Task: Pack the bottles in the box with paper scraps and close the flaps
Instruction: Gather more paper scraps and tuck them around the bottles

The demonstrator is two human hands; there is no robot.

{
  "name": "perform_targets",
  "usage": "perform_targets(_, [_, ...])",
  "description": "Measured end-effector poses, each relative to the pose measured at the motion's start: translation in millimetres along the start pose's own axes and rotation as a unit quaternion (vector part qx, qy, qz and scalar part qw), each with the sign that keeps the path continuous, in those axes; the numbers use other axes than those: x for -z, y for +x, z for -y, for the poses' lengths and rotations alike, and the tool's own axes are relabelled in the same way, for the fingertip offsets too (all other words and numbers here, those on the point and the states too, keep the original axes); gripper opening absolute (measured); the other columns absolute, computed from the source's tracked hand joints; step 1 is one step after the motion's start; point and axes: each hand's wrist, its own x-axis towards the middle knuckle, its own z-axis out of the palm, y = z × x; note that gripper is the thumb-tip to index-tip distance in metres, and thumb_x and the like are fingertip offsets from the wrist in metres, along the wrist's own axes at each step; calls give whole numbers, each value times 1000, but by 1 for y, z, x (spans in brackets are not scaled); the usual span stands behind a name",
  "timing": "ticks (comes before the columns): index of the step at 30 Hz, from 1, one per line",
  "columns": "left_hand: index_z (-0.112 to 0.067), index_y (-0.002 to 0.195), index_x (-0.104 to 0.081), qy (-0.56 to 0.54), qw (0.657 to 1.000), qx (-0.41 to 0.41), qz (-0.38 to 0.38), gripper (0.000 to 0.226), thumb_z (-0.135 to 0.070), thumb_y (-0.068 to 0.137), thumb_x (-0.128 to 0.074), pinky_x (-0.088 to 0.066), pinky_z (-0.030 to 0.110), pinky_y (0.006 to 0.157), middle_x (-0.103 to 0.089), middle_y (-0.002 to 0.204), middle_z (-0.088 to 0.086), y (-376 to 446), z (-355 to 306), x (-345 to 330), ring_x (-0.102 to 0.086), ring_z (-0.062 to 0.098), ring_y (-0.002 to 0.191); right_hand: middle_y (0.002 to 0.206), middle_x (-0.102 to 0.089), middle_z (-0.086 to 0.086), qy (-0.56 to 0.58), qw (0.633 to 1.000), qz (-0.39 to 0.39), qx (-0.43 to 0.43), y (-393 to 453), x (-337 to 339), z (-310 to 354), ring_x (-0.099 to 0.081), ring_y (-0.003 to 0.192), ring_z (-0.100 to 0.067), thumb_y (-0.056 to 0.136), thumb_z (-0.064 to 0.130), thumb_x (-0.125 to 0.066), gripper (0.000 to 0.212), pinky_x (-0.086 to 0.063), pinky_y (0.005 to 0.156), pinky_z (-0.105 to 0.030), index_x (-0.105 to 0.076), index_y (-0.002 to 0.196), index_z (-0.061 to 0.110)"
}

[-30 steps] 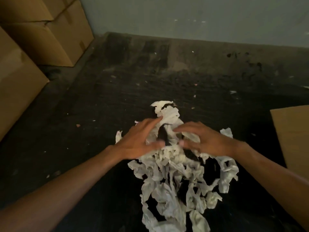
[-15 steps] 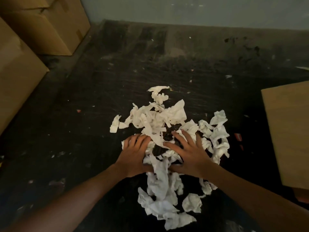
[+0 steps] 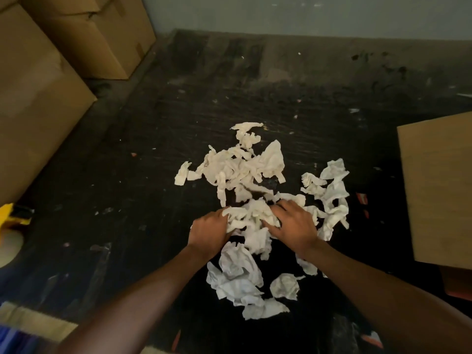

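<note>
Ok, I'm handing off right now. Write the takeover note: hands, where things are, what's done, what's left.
Left hand: curled into the paper scraps, gathering a clump.
Right hand: fingers spread on the same clump.
Scraps lie spread over the dark floor; a cardboard surface, possibly the box, sits right. No bottles visible.
Done: nothing packed that shows.
Left: lift scraps to the box, pack bottles, close flaps.

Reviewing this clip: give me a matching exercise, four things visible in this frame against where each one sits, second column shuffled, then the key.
Things:
1. paper scraps
2. stacked cardboard boxes
3. cardboard flap
4. yellow object

Places:
A. right edge of view
B. left edge, near a pale round thing
C. middle of the dark floor
D. far left corner by the wall

Pairs: 1-C, 2-D, 3-A, 4-B
</note>
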Motion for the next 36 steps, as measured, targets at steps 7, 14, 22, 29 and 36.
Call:
perform_targets(7, [-11,125,-49,-96,982,151,54,41,-44,101,-42,-51,46,86,-64,112,17,-6,-21,27,-62,37,104,98,-72,-13,104,977,80,-169,18,31,13,-64,96,-35,88,40,-58,36,-49,76,-37,-67,118,22])
perform_targets(14, [-14,122,-51,-136,975,173,-20,37,-43,102,-41,-53,44,79,-65,106,13,-28,-22,69,-64,31,96,110,-70,-11,125,963,111,-209,16,75,21,-63,103,-27,91,53,-55,44,-51,90,-39,-66,122,23])
perform_targets(22, [-15,121,-54,-116,972,167,-117,41,-47,101,-39,-56,44,78,-66,102,10,-67,-17,139,-66,27,89,101,-70,-6,46,982,46,-176,16,177,47,-66,90,-22,92,38,-57,33,-55,79,-38,-64,119,21])
perform_targets(29, [-16,112,-55,-154,955,156,-199,44,-53,100,-34,-58,42,71,-65,88,7,-120,-16,182,-66,21,76,95,-67,-3,-75,989,20,-124,-19,244,76,-65,89,-21,94,54,-51,46,-55,77,-36,-61,124,20])
perform_targets(36, [-16,113,-55,-164,958,133,-196,42,-49,104,-30,-41,29,60,-60,84,2,-148,-65,195,-55,12,67,88,-60,1,-111,983,2,-148,-76,295,62,-57,80,-16,96,54,-49,47,-47,70,-33,-63,121,17])
